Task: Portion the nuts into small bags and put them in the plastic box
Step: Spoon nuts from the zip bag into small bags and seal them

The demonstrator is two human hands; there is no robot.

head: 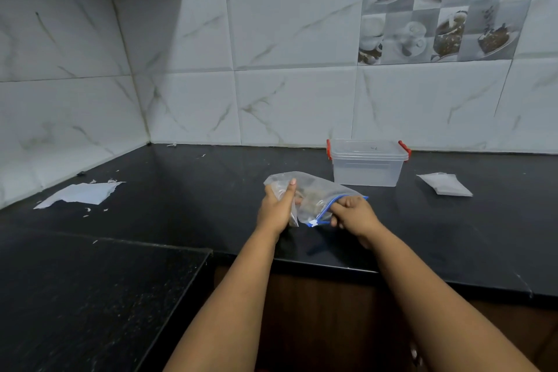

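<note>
A clear zip bag (317, 193) with a blue zip strip and brownish nuts inside is held above the black counter (211, 190). My left hand (276, 208) grips its left side, thumb up against the plastic. My right hand (353, 213) pinches the blue zip edge at the bag's right end. Behind the bag stands the clear plastic box (367, 170) with red side clips and its lid on. A stack of small flat bags (445, 184) lies to the right of the box.
A torn white sheet (80, 194) with scraps around it lies on the counter at the left. Tiled walls close the back and left. A lower black surface (90, 296) sits at the near left, below the counter's front edge.
</note>
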